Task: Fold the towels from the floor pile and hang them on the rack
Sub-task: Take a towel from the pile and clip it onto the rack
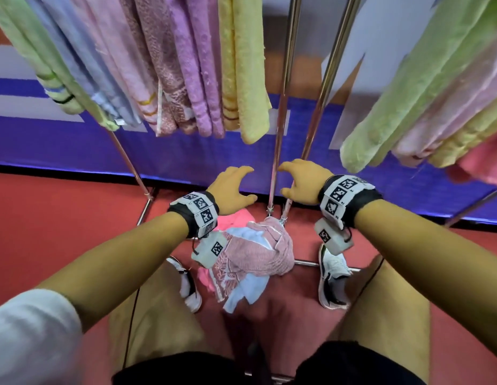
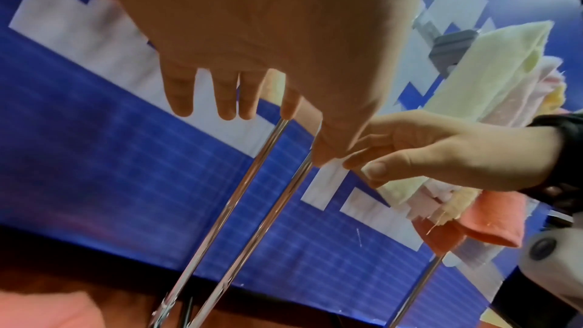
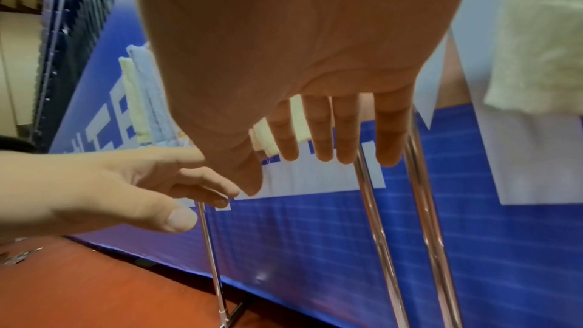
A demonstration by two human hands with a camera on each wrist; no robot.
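Observation:
A crumpled pile of towels (image 1: 252, 259), pink, patterned rose and light blue, lies on the red floor between my feet. My left hand (image 1: 234, 190) and right hand (image 1: 300, 182) hover above it, side by side, palms down, fingers relaxed and empty. The rack's chrome poles (image 1: 280, 134) rise between the two hands. Folded towels hang on the rack: a green, blue, pink, purple and yellow row (image 1: 164, 68) at upper left, and green, pink and yellow ones (image 1: 436, 101) at upper right. In the left wrist view my left hand (image 2: 252, 99) shows straight fingers; likewise my right hand (image 3: 315, 149).
A blue and white banner wall (image 1: 75, 145) runs behind the rack. The rack's base bar (image 1: 305, 263) crosses the floor by my right shoe (image 1: 332, 276); my left shoe (image 1: 187, 284) stands left of the pile. Red floor (image 1: 61, 223) lies open to the left.

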